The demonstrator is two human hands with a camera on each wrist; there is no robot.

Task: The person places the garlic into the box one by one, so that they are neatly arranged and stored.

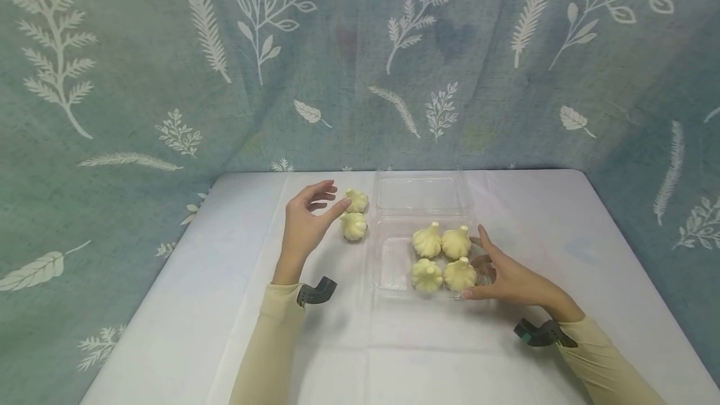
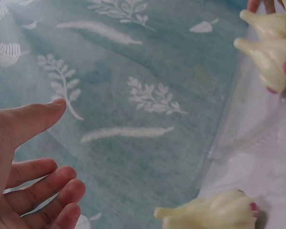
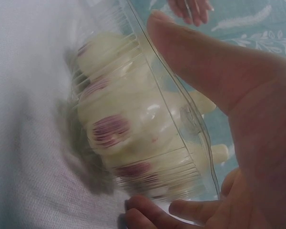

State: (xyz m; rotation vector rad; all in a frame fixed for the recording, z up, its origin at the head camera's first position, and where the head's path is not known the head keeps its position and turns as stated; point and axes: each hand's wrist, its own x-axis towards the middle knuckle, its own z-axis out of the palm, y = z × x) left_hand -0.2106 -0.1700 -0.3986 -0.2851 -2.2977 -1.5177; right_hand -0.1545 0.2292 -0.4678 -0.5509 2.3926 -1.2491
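A clear plastic clamshell container lies with its lid folded back behind it. Several garlic bulbs fill its right half, stems up. My right hand holds the container at its right side, thumb along the rim near the front corner and fingers curved against the wall. Purple-marked garlic shows through that wall in the right wrist view. My left hand hovers left of the container, thumb and fingers apart with nothing between them. By its thumb tip are two loose garlic bulbs, one behind the other.
Under everything is a white cloth-covered table with soft creases. A blue-green curtain with white leaf prints hangs behind its back edge and round the sides. Dark wrist-worn devices sit at both sleeve cuffs.
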